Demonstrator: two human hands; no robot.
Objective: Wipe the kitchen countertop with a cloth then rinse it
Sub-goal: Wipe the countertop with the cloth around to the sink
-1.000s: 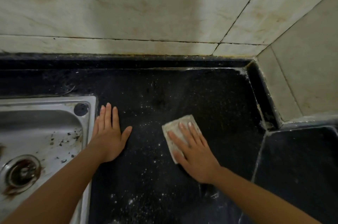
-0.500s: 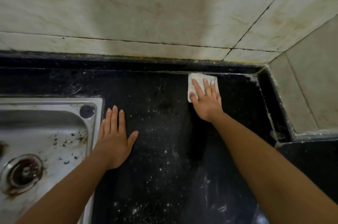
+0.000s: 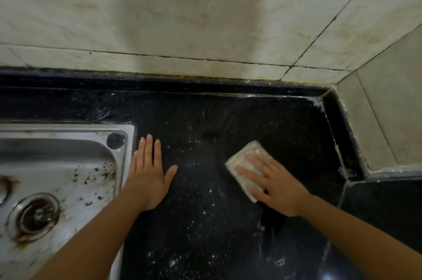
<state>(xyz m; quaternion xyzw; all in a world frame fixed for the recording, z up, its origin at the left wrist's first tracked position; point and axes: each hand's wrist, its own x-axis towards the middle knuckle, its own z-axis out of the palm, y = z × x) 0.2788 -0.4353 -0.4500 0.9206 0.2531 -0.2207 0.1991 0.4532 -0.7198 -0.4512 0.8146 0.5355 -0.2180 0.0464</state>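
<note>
right hand (image 3: pixel 277 185), fingers flat, presses the cloth (image 3: pixel 245 169) on the dark tabletop (image 3: pixel 205 222); left hand (image 3: pixel 148 172) lies spread beside the sink (image 3: pixel 130 129). overlapping strokes with even pressure should lift the specks.

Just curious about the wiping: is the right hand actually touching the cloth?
Touching. The head view shows the right hand lying flat on the cloth, fingers spread across it.

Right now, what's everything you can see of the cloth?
The cloth is a small, off-white, rectangular pad, apparently folded fabric. It lies flat, skewed, on the black countertop, right of the sink. The right hand presses on it with straight fingers, covering much of it.
</note>
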